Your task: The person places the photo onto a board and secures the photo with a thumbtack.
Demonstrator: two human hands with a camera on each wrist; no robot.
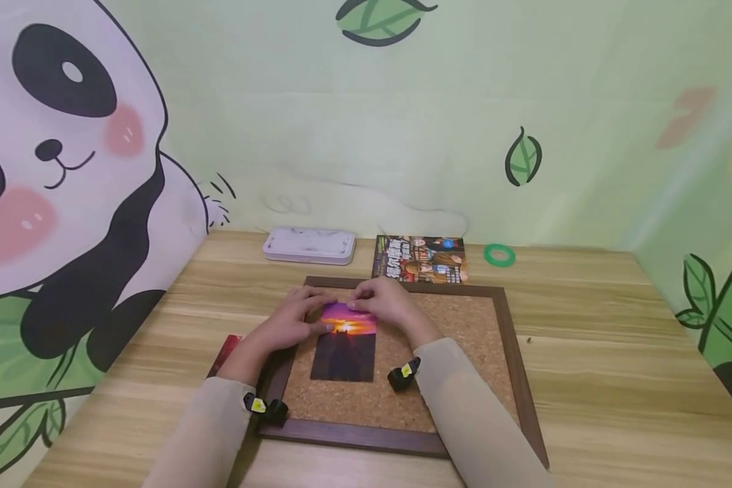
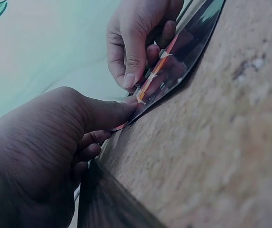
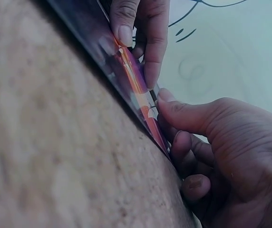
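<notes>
A photo (image 1: 344, 349) of an orange and purple sunset lies on the cork board (image 1: 463, 339), which has a dark wooden frame (image 1: 512, 352). Both hands sit at the photo's top edge. My left hand (image 1: 293, 318) holds the top left part; in the left wrist view its thumb (image 2: 110, 114) presses the photo (image 2: 193, 42) with the other fingers curled below. My right hand (image 1: 384, 305) pinches the top right part; the right wrist view shows its thumb (image 3: 183, 114) on the photo (image 3: 126, 71) edge and curled fingers under it. The top edge looks slightly lifted off the cork.
Behind the board, along the wall, lie a flat white box (image 1: 309, 245), a printed booklet (image 1: 419, 259) and a green ring (image 1: 499, 255). A red card (image 1: 227, 349) pokes out beside the frame's left side. Walls close off the wooden table (image 1: 616, 352) at left and back.
</notes>
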